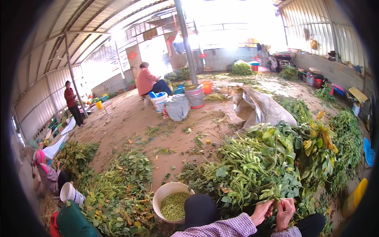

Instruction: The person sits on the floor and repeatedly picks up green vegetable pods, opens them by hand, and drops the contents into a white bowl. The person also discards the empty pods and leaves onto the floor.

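My left hand (263, 212) pinches a pod or stem at the near edge of a heap of green bean plants (251, 169). Close beside it, my right hand (285, 214) has its fingers bent around a small red object (282, 205), too small to identify. Green bean pods (268, 193) stick out just beyond my fingertips. Plump pods and broad leaves cover the heap, some of them yellowed. A pale round bucket (157, 198) stands left of my knee (201, 209), partly filled with shelled green beans (175, 206).
More bean plants (118, 189) lie to the left, by a tipped white bucket (71, 194) and a seated person (49, 174). Ahead are a large woven sack (266, 106), several buckets (195, 96) and another seated person (146, 80). A metal post (186, 41) rises behind them; someone stands (70, 99) far left.
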{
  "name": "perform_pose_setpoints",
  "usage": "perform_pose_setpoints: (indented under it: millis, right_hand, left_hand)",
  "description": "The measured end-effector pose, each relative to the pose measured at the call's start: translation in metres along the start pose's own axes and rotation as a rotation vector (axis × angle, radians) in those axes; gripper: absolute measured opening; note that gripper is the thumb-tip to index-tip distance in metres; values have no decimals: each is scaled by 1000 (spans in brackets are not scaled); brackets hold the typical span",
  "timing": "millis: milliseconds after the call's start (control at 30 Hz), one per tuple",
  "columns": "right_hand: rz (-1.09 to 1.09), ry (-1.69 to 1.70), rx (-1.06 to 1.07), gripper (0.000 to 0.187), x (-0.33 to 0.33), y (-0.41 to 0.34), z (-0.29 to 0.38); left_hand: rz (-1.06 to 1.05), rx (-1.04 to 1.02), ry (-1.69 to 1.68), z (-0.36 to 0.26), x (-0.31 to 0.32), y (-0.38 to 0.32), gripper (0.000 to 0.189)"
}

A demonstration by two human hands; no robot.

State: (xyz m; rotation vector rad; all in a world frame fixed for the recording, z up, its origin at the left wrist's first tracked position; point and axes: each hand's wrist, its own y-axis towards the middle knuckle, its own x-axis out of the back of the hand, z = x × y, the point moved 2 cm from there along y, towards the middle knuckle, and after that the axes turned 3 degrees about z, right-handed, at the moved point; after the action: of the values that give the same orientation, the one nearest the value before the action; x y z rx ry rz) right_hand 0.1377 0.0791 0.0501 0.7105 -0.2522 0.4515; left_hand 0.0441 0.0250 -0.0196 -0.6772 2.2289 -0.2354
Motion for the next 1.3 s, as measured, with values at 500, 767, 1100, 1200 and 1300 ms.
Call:
perform_pose_setpoints:
  millis: [500, 767, 1100, 1200, 1300]
  right_hand:
    - [259, 398, -432, 8, -4, -9, -5]
    - [395, 599, -723, 20, 25, -11, 23]
    - [365, 642, -736, 23, 25, -12, 16]
    - [386, 596, -743, 21, 25, -11, 12]
    - [371, 581, -699, 6, 10, -13, -5]
  left_hand:
    - [77, -188, 80, -16, -9, -3, 30]
    - [2, -202, 224, -9, -5, 0, 23]
    - [-31, -295, 300, -13, -12, -7, 23]
    - [33, -202, 182, -9, -8, 1, 22]
    - [138, -146, 80, -5, 0, 10, 23]
